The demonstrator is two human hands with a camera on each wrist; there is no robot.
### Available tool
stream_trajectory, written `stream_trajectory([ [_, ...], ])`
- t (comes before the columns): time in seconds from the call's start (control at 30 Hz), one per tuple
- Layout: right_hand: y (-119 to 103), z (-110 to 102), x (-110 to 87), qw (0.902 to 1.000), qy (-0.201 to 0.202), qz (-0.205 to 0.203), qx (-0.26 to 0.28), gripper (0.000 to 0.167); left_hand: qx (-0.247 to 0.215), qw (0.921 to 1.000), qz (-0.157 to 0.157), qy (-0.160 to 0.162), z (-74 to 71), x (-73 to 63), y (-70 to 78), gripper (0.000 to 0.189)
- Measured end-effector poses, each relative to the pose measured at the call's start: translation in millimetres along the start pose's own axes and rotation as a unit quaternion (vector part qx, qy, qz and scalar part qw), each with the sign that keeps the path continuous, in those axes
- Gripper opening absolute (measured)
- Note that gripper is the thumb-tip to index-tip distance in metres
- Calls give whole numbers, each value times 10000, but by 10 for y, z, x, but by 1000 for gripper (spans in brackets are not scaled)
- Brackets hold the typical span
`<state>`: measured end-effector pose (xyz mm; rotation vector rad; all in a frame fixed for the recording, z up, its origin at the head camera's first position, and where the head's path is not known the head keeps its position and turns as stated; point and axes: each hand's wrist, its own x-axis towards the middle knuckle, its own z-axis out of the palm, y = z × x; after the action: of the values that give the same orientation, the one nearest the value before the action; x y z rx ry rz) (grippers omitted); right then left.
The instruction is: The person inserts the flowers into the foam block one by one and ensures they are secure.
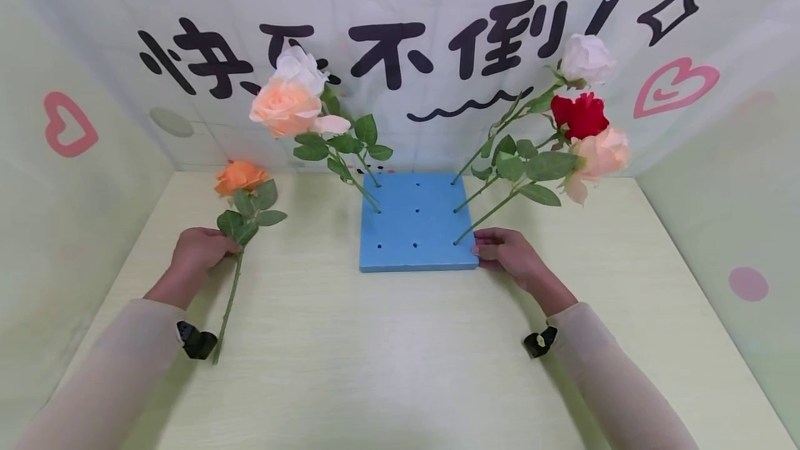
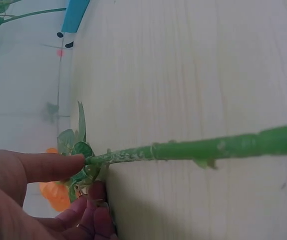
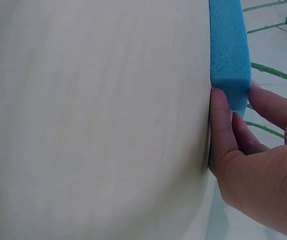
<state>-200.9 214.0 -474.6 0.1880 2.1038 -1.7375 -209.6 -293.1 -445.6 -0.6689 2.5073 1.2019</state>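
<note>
My left hand (image 1: 203, 250) pinches the green stem of an orange rose (image 1: 242, 178) just below its leaves. In the left wrist view the stem (image 2: 183, 150) runs from the thumb and fingers across to the right edge. At the front right corner of a blue foam block (image 1: 415, 228), my right hand (image 1: 505, 250) grips the side, with thumb and fingers at the corner. Several artificial roses lean out of holes in the block. On the left are a white rose (image 1: 300, 67) and a peach rose (image 1: 284, 108); rightward lean a white rose (image 1: 587, 60), a red rose (image 1: 580, 115) and a peach-pink rose (image 1: 601, 153).
Block and hands are on a pale wood-look table (image 1: 375, 353). Behind it hangs a white printed backdrop (image 1: 400, 130) with dark lettering, and light side panels (image 1: 719, 179) close in both sides. Several holes show in the block's middle and front row.
</note>
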Motion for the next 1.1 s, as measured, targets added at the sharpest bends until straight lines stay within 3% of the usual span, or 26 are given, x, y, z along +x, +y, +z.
stream_trajectory([
  [0.23,7,-3,9,10000,-25,-45,-7,47,382,9991,-68,173,33,32,-19,47],
  [0.43,14,-2,11,10000,-32,-51,-1,46,504,9986,-91,89,16,16,19,37],
  [0.6,17,-6,4,9999,-45,-87,-46,47,-121,9992,-320,-222,-43,27,34,23],
  [0.83,9,-1,-2,10000,-59,-34,-59,47,-868,9909,-549,-870,-114,35,18,17],
  [1.1,4,1,-10,9999,-78,-77,-116,48,-1360,9835,-252,-1169,-135,-41,133,20],
])
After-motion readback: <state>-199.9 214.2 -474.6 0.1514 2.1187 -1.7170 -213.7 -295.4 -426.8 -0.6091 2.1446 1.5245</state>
